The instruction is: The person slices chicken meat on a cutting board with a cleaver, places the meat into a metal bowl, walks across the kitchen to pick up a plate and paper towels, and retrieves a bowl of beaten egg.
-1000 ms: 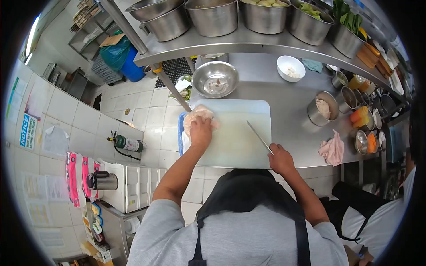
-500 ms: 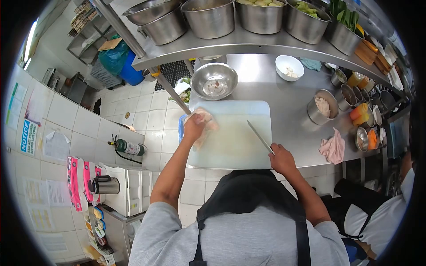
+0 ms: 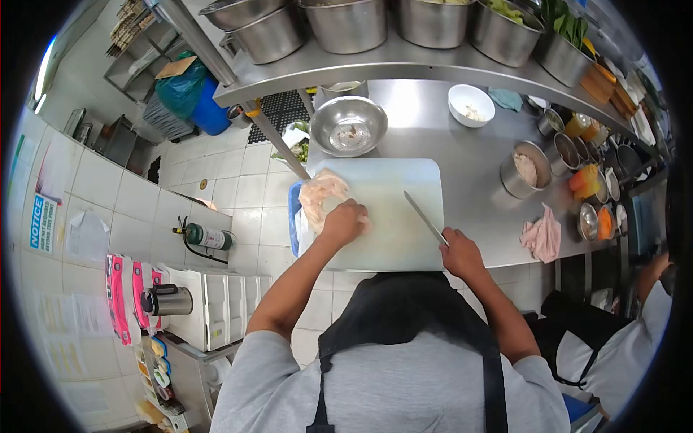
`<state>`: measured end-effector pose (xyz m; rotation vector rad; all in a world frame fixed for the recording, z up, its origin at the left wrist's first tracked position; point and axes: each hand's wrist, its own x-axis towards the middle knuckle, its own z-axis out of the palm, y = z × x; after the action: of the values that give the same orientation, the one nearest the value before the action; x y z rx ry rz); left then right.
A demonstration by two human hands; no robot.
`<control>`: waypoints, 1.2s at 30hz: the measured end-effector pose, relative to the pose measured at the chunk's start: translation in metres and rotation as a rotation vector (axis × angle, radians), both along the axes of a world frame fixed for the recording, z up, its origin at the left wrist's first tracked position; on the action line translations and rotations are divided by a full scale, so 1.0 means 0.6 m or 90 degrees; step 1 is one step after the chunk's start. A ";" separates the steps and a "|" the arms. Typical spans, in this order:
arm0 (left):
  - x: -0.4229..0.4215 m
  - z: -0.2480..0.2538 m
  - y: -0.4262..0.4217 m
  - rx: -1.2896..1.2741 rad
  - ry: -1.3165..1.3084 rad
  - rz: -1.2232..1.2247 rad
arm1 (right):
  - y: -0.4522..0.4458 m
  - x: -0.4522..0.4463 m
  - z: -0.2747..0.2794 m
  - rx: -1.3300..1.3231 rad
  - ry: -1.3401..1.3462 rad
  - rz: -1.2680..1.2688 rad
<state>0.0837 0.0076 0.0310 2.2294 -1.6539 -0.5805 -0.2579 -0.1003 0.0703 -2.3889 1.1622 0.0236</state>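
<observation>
Head camera, looking down: the white cutting board [image 3: 415, 177] is the landmark here. The pale, raw-looking meat [image 3: 316, 193] lies along the board's left side, reaching toward its far left corner. The left hand [image 3: 345, 222] is on the meat's near, right-hand part, fingers curled downward; whether they pinch it or merely press cannot be told. The right hand [image 3: 460, 252], at the board's right edge, is closed around the handle of a knife [image 3: 424, 216], whose blade slants over the board, tip away from the body, apart from the meat.

The meat looks soft, floppy and probably slick, light enough for one hand but likely to slide or fold. A broad grip on its thicker mass, fingertips tucked back, should serve better than pinching a thin edge.

The left fingertips and the meat beneath them are hidden, and the knife handle is mostly covered by the fist. A blue item [image 3: 294, 216] is partly concealed beside the board's left edge. Residue in the steel bowl [image 3: 326, 124] beyond the board is hard to identify.
</observation>
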 end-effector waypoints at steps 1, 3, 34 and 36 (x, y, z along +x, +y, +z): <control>0.003 -0.006 0.001 -0.021 0.044 -0.046 | 0.002 0.000 0.002 0.004 -0.004 0.000; -0.010 -0.009 0.004 -0.069 0.014 -0.084 | 0.003 0.001 0.009 0.009 -0.008 -0.001; -0.180 -0.034 -0.027 -0.161 -0.038 -0.123 | 0.015 -0.019 -0.009 -0.011 -0.068 0.013; -0.189 -0.045 -0.038 -0.154 0.109 -0.005 | 0.010 -0.019 -0.012 -0.013 -0.069 0.017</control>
<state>-0.0299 -0.0150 0.0037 1.9464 -1.5579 -0.5274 -0.2694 -0.0943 0.0631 -2.3916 1.0847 -0.1085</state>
